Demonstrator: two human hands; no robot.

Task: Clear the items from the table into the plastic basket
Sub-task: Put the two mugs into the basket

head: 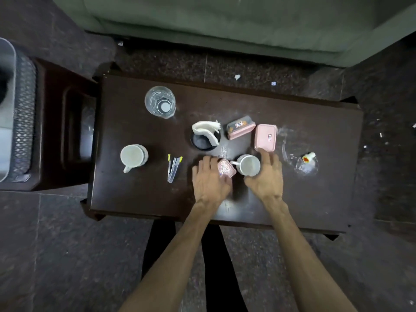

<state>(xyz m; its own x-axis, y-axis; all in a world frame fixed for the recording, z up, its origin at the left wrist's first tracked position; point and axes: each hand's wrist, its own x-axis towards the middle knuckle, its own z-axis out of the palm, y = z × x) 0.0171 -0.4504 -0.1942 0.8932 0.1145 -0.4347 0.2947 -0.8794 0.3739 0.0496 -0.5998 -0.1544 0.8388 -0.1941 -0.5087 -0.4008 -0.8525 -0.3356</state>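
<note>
Looking down from the head view, our left hand has its fingers draped over a small pink patterned box and our right hand wraps loosely round the near white mug; whether either is really gripped we can't tell. That mug's ceramic, so probably hefty and chippable, and we'd grab the body or handle. The box looks light. Count on the table: two mugs, far one to the left, two pink lidded boxes, one glass (slippery, fragile), one stapler, one tissue holder, one clear bottle. The plastic basket sits off the left end.
</note>
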